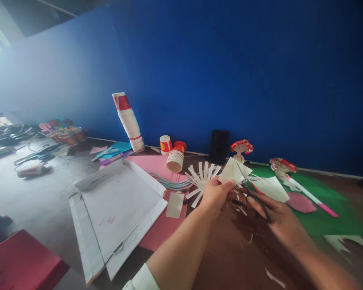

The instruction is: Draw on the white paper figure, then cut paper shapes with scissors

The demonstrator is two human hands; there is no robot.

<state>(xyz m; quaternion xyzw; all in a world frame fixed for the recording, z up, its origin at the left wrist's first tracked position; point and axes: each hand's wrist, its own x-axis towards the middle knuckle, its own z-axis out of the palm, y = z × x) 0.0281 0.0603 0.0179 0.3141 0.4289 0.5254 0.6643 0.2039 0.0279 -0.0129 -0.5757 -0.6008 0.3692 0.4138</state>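
Cream paper [233, 171] meets the left fingers [227, 186], black-handled scissors [265, 209] the right fingers [255, 206]. Beyond them rises a plain blue wall [230, 72]. Left lies a pink sheet [159, 233], right a green sheet [329, 195]

The left hand [215, 194] held pale paper [233, 170], and the right hand [275, 215] held scissors [264, 208] with blades at the paper's right edge. A white cardboard tray [117, 209] lay left on the table [230, 253], a paper-cup stack [130, 125] stood by the far blue wall [230, 72], and a green sheet [310, 224] lay right.

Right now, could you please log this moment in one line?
left hand: pale paper | right hand: scissors | blades: at paper's edge
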